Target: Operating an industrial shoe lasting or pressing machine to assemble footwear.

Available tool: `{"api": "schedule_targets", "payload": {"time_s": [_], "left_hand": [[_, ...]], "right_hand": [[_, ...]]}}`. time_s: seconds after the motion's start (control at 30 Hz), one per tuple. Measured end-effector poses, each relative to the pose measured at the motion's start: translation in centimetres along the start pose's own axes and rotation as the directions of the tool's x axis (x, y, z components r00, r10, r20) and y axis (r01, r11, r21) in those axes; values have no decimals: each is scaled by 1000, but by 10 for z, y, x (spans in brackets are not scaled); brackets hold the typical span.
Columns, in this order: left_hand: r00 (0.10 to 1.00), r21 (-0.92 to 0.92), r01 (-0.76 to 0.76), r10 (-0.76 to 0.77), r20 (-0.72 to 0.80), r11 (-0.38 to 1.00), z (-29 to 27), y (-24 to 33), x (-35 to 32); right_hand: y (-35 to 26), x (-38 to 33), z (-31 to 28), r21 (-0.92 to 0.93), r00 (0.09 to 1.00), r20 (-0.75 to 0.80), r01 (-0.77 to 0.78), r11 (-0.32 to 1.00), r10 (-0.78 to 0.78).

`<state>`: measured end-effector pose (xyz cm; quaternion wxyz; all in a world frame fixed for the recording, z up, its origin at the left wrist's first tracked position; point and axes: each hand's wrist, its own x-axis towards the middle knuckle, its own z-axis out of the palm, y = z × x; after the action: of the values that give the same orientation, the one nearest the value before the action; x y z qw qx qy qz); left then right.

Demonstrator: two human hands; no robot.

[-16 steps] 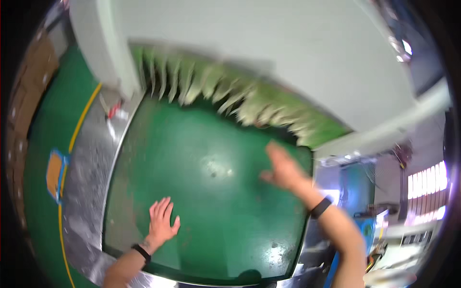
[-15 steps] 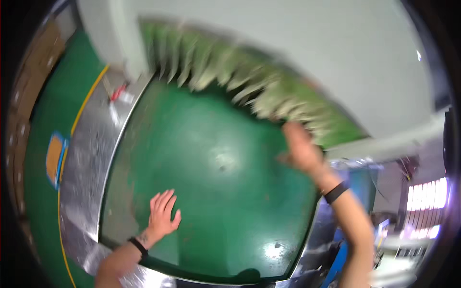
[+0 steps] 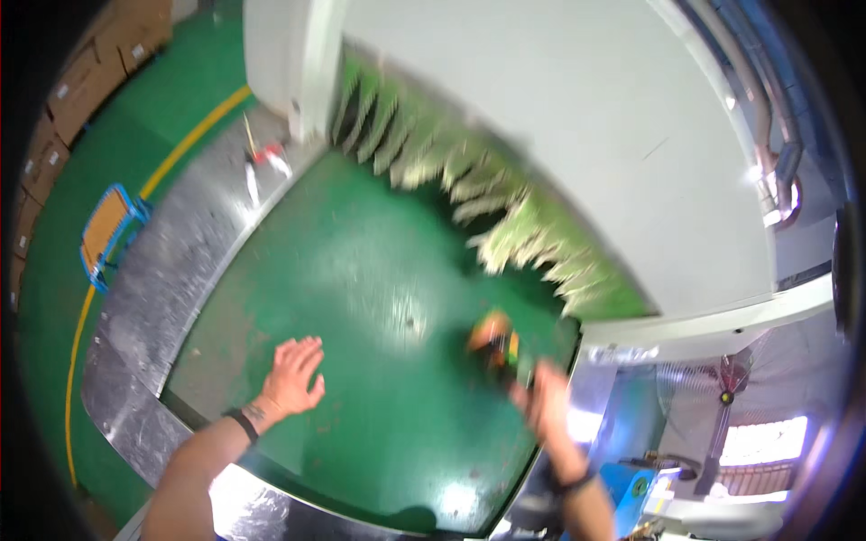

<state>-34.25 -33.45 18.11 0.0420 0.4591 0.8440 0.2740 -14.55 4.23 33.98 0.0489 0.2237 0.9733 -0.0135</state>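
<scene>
Low over the green surface (image 3: 370, 279), my left hand (image 3: 290, 379) is open, palm down, with its fingers stretched out. I cannot tell whether it touches the surface. My right hand (image 3: 544, 401) is blurred, its fingers closed at the lower end of a dark object with orange and green patches (image 3: 498, 349). Motion smears this object too much to name its kind. Beyond both hands hangs a green strip curtain (image 3: 532, 230) with ragged pale ends, below a large white panel (image 3: 559, 108). Whatever lies behind the strips is hidden.
A metal ledge (image 3: 153, 316) borders the green surface, with a small red and white item (image 3: 266, 158) on its far left part. On the floor to the left are a blue-framed stool (image 3: 108, 230) and cardboard boxes (image 3: 86, 90). A fan (image 3: 726, 383) stands at the right.
My right hand has drawn back from the curtain toward me, and the dark object now shows at its fingers. The left hand stays low and open. The whole view has shifted.
</scene>
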Motion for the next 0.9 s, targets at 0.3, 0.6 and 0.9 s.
{"api": "schedule_targets", "payload": {"time_s": [0.3,0.6,0.9], "left_hand": [[101,-202,940,343,934,274,-87,185,-10],[525,-588,807,515,677,-50,-145,350,-116],[565,-683,729,527,635,40,-87,526,-236]], "right_hand": [[-156,-326,-178,506,995,-16,-80,859,102],[-197,-491,-139,994,778,-96,106,21,621],[-169,-650,-128,979,480,157,-188,-73,863]]}}
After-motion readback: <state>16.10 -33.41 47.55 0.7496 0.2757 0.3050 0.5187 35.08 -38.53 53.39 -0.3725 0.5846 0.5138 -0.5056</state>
